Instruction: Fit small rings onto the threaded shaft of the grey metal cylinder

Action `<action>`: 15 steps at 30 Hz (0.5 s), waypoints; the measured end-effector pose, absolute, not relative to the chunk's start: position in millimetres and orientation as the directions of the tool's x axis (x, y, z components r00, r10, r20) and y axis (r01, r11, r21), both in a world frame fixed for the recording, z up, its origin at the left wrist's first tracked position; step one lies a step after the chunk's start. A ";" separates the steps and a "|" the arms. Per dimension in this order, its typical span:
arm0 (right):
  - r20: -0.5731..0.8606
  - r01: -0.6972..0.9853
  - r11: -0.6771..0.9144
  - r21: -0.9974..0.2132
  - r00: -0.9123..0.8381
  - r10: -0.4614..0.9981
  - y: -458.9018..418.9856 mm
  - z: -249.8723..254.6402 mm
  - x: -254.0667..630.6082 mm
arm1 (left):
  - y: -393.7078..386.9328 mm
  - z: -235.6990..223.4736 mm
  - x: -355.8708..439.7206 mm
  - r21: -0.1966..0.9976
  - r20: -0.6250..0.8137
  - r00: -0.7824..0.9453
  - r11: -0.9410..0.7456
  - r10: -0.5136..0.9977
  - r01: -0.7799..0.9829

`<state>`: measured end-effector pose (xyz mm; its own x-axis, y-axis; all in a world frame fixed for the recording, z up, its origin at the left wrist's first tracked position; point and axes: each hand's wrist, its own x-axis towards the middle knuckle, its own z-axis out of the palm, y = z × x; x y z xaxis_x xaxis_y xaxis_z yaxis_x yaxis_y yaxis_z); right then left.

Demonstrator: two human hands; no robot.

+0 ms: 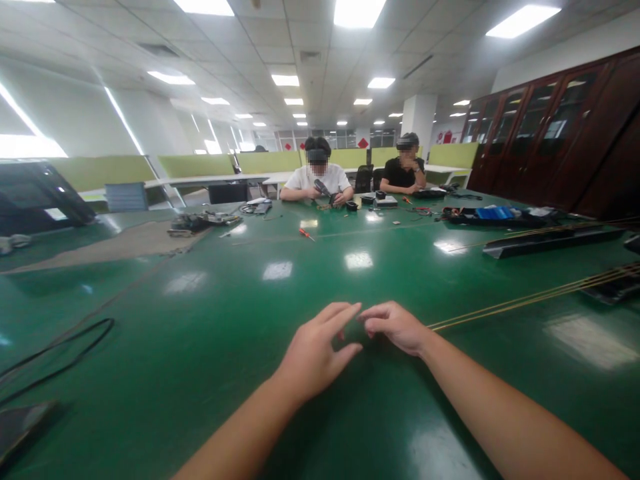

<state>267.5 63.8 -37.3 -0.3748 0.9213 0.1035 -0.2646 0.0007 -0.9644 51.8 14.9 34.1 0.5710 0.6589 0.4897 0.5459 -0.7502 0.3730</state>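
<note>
My left hand [320,347] hovers over the green tabletop [210,353], its thumb and index finger spread apart. Nothing shows between them. Close beside its fingertips is my right hand [395,327], with loosely curled fingers and a small gap between thumb and index finger. I see no object in it. Thin yellow rods [520,297] run from the right edge of the table to behind my right wrist. Whether they touch that hand is hidden.
A red screwdriver [306,234] lies farther back. At right are a dark metal channel [550,241] and a black tray [495,217] with blue items. A black cable [75,357] loops at left. Across the table sit a person in white [323,180] and another in black [403,175].
</note>
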 end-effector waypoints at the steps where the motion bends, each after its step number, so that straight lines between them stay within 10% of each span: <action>1: 0.110 -0.264 0.002 -0.965 -0.394 0.912 64.1 -37.7 268.0 | 27.3 29.1 67.7 0.357 0.498 0.598 -0.777 0.628 0.519; 15: 0.054 -0.203 -0.030 -0.979 -0.399 0.915 64.3 -33.3 263.3 | 22.3 35.7 39.4 0.168 0.540 0.516 -0.685 0.665 0.709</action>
